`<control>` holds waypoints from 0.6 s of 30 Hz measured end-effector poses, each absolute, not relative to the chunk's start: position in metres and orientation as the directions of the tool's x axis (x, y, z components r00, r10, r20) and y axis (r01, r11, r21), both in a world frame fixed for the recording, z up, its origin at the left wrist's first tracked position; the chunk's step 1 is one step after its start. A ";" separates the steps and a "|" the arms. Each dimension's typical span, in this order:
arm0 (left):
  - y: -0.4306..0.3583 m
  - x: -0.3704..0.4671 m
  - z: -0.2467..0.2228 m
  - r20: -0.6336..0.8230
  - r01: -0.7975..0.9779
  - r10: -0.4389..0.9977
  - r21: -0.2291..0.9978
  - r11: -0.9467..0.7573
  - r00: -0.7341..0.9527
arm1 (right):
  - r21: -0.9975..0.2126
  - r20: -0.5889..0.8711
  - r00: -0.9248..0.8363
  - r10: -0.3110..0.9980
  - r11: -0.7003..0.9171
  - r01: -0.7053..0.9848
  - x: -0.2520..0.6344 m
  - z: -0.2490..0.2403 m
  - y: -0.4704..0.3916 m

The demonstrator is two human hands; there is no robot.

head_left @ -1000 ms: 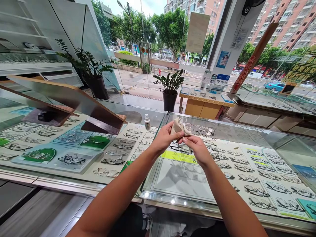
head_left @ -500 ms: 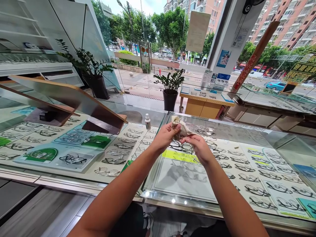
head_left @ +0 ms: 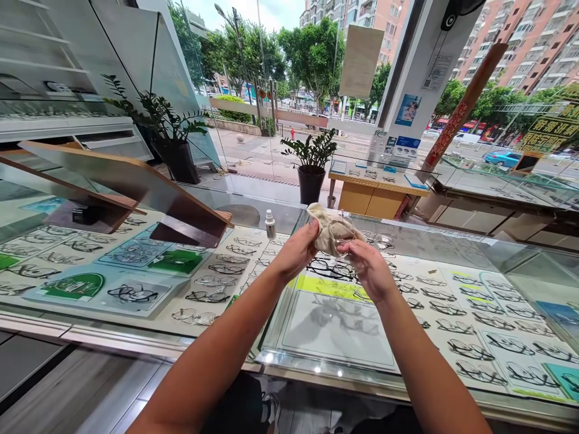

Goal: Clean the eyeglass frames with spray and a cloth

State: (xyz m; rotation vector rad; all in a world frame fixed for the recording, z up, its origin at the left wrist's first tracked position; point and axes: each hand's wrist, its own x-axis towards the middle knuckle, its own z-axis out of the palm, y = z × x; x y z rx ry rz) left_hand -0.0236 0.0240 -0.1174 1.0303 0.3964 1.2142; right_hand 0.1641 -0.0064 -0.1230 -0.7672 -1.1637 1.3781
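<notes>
Both hands are raised over the glass display case (head_left: 335, 328). My left hand (head_left: 301, 248) is closed on a crumpled beige cloth (head_left: 329, 229), thumb on its near side. My right hand (head_left: 368, 265) pinches a thin-framed pair of glasses (head_left: 347, 240) at the cloth's right side; the cloth partly covers the frame. Beneath the hands, inside the case, lie dark-framed glasses (head_left: 332, 268) and a yellow-green strip (head_left: 332, 287). A small white bottle (head_left: 270, 225) stands upright on the glass to the left of my hands.
Rows of eyeglasses (head_left: 456, 308) fill the case on the right, and more lie at the left. Wood-edged mirrors (head_left: 181, 208) stand on the left counter. A potted plant (head_left: 311, 181) is beyond the case, before the window. A wooden cabinet (head_left: 366, 198) stands behind.
The cloth has opened out and spreads wider between my hands. My left hand has shifted slightly left and lower, and my right hand slightly right.
</notes>
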 end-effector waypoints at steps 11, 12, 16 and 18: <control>0.021 -0.014 -0.115 0.247 -0.661 0.913 0.750 0.032 0.324 | -0.954 0.233 -0.173 0.957 0.190 -0.233 0.160 -0.127 -0.009; 0.021 -0.014 -0.114 0.246 -0.661 0.915 0.750 0.029 0.319 | -0.954 0.233 -0.168 0.958 0.192 -0.230 0.160 -0.127 -0.009; 0.021 -0.015 -0.114 0.268 -0.641 0.927 0.767 -0.040 0.262 | -0.951 0.239 -0.150 0.959 0.200 -0.235 0.160 -0.127 -0.008; 0.020 -0.015 -0.115 0.283 -0.615 0.931 0.784 -0.085 0.231 | -0.949 0.245 -0.162 0.956 0.202 -0.242 0.160 -0.128 -0.008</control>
